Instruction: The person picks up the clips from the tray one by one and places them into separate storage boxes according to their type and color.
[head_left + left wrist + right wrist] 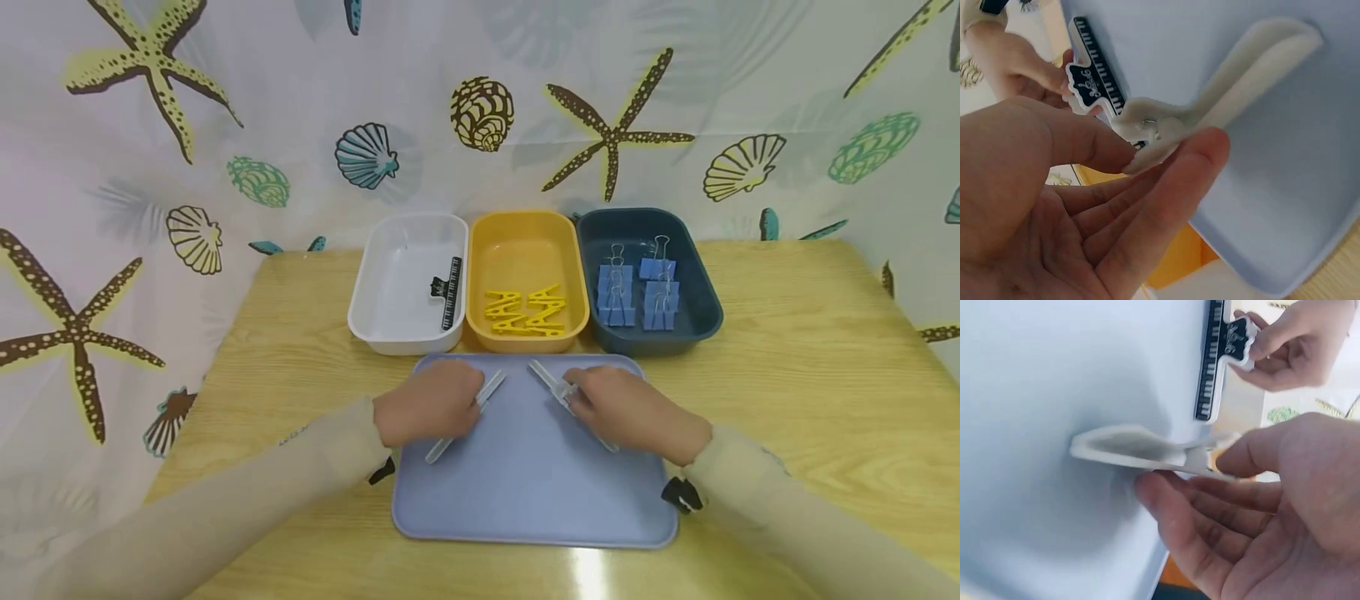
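Observation:
My left hand point(435, 404) pinches a white sheet-music clip point(1254, 75) by its grip tabs, over the left part of the blue-grey tray point(532, 500). A second sheet-music clip point(546, 377) is pinched in my right hand point(626, 408) on the tray's right side. In the left wrist view, the right hand's clip point(1100, 65) shows a black face with a piano-key pattern. The same pattern is on the left hand's clip point(1213, 369) in the right wrist view. Both long clip edges slant over the tray, close to its surface.
Behind the tray stand three bins side by side. The white bin point(397, 275) holds a black piano-pattern clip point(450, 292), the yellow bin point(525, 250) several yellow clothespins point(546, 308), the dark blue bin point(701, 312) several blue binder clips point(615, 292). A patterned curtain point(420, 67) hangs behind.

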Action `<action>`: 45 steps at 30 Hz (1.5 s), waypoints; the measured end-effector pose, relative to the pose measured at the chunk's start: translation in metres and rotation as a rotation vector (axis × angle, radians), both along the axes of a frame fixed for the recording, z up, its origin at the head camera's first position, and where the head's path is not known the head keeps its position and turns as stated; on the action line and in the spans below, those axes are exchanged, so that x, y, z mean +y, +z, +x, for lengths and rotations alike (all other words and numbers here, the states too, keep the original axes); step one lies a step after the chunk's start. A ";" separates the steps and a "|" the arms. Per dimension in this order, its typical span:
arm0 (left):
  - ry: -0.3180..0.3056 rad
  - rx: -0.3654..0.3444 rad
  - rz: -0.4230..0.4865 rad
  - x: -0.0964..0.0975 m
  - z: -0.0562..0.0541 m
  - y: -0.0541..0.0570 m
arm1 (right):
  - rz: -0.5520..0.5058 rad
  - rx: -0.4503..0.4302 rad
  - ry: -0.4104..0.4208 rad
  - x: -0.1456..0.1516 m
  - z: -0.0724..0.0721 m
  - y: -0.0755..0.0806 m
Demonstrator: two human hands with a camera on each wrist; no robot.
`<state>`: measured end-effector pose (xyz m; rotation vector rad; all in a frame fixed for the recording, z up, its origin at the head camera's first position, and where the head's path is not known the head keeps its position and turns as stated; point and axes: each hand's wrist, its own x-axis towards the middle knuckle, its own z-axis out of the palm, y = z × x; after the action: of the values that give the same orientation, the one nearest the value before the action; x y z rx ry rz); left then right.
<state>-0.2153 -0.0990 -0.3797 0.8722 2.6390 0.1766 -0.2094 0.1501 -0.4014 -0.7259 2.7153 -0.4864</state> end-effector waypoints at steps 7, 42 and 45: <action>0.062 -0.102 0.086 -0.016 -0.008 -0.003 | -0.111 -0.015 -0.053 0.014 -0.006 -0.004; 0.130 -0.052 -0.032 -0.032 -0.020 0.046 | -0.034 -0.084 -0.098 0.031 -0.013 -0.009; 0.153 -0.043 -0.021 -0.036 -0.022 0.057 | -0.022 -0.100 -0.108 0.031 -0.012 -0.009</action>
<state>-0.2369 -0.1352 -0.3223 0.6526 2.6624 0.2040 -0.2218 0.1814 -0.4106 -0.5467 2.6689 -0.5634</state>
